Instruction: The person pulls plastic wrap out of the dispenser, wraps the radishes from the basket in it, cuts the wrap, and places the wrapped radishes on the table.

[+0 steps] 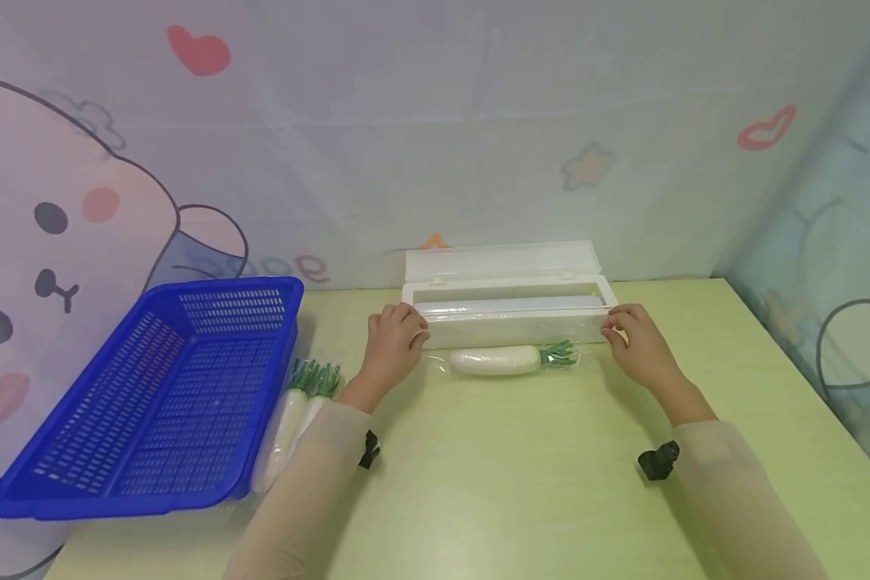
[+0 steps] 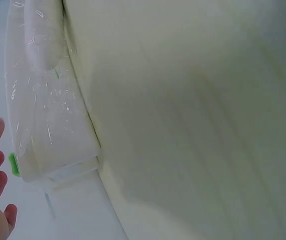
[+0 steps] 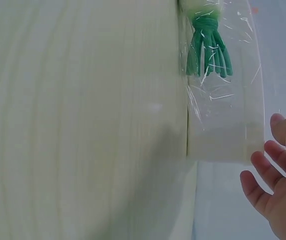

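Note:
A long white cling film box (image 1: pixel 511 326) lies at the back of the table with its lid (image 1: pixel 503 259) raised. Inside shows a pale film roll (image 1: pixel 507 305). At the front left corner is my left hand (image 1: pixel 394 342), fingers bent loosely; its thumb and fingertips are apart in the left wrist view. My right hand (image 1: pixel 641 346) is beside the front right corner, thumb and fingers separated in the right wrist view. Neither hand visibly grips anything; contact with the box cannot be judged. Before the box lies a white radish (image 1: pixel 496 361) with green leaf stubs, in clear film.
A blue plastic basket (image 1: pixel 264 419) stands on the left. Against its right side lie two more wrapped white radishes (image 1: pixel 290 419), partly hidden by the left sleeve (image 1: pixel 304 483). A printed cloth (image 1: pixel 435 145) hangs behind the light green table (image 1: pixel 507 483).

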Demonstrator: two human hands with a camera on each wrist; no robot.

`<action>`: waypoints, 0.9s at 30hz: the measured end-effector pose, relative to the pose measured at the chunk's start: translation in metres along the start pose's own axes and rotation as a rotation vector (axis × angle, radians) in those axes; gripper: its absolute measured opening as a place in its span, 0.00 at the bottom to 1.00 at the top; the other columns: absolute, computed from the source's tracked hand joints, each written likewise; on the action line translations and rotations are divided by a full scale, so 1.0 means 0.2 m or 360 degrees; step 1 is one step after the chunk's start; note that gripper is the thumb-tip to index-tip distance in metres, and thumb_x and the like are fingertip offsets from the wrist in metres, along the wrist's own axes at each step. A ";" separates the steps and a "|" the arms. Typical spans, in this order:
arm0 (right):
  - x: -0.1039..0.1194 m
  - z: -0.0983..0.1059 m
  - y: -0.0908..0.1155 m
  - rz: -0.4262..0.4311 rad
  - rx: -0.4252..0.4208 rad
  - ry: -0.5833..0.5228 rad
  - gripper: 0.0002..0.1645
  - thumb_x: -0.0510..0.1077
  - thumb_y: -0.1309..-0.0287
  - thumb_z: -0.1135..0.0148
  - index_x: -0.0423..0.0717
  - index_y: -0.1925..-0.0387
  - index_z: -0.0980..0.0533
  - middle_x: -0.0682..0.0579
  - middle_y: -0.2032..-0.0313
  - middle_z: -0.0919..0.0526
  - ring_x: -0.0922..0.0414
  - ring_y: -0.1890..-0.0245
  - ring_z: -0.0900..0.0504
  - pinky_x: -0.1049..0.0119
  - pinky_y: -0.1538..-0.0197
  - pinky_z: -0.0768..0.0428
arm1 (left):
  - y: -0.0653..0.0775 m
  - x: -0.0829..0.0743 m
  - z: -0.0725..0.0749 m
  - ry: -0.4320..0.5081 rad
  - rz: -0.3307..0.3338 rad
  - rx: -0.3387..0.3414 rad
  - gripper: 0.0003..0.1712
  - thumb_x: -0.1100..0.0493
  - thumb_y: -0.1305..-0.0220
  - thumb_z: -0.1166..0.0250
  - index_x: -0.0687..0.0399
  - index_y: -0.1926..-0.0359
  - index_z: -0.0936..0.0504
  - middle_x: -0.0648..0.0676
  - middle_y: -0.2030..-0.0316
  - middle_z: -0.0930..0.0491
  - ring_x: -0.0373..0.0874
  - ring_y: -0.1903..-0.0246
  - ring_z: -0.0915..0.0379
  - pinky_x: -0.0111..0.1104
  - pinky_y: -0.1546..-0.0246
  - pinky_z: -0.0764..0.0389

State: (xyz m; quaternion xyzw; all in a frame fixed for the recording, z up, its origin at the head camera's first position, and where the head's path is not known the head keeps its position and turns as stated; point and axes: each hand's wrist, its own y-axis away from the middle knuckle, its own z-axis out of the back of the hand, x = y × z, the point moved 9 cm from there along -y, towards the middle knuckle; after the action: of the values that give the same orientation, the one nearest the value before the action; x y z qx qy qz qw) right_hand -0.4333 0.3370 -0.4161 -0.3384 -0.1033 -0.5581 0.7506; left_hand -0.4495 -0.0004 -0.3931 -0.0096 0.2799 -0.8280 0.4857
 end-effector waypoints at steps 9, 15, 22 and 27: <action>-0.02 -0.01 0.03 -0.0041 0.0062 -0.0018 0.05 0.36 0.32 0.48 0.36 0.64 0.28 0.36 0.42 0.31 0.34 0.44 0.30 0.40 0.45 0.31 | -0.06 0.03 -0.01 -0.0052 0.0049 -0.0052 0.08 0.60 0.38 0.34 0.53 0.58 0.14 0.54 0.59 0.25 0.51 0.56 0.33 0.49 0.51 0.36; -0.01 0.01 0.04 -0.0031 0.0066 -0.0027 0.05 0.35 0.33 0.47 0.35 0.65 0.28 0.35 0.42 0.31 0.33 0.42 0.32 0.40 0.43 0.33 | -0.06 0.02 0.00 -0.0030 0.0018 -0.0100 0.07 0.63 0.40 0.33 0.54 0.61 0.13 0.54 0.60 0.25 0.52 0.57 0.33 0.49 0.52 0.36; 0.00 0.02 0.04 0.0004 0.0050 -0.0033 0.05 0.34 0.34 0.46 0.35 0.66 0.27 0.34 0.43 0.30 0.33 0.42 0.32 0.39 0.44 0.32 | -0.06 0.01 0.00 -0.0059 -0.0020 -0.0165 0.04 0.63 0.40 0.33 0.55 0.65 0.12 0.53 0.63 0.26 0.51 0.59 0.34 0.49 0.53 0.35; 0.00 0.02 0.04 0.0008 0.0050 -0.0033 0.04 0.33 0.35 0.46 0.35 0.67 0.27 0.34 0.43 0.30 0.33 0.42 0.31 0.40 0.44 0.32 | -0.06 0.00 0.00 -0.0072 -0.0038 -0.0166 0.03 0.63 0.38 0.35 0.56 0.68 0.15 0.53 0.61 0.26 0.52 0.57 0.32 0.50 0.52 0.35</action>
State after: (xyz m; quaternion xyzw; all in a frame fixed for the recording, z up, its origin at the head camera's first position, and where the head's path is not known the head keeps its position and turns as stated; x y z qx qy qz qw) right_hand -0.4257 0.3407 -0.4173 -0.3325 -0.1189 -0.5510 0.7561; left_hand -0.4594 0.0037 -0.3867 -0.0570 0.3116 -0.8176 0.4809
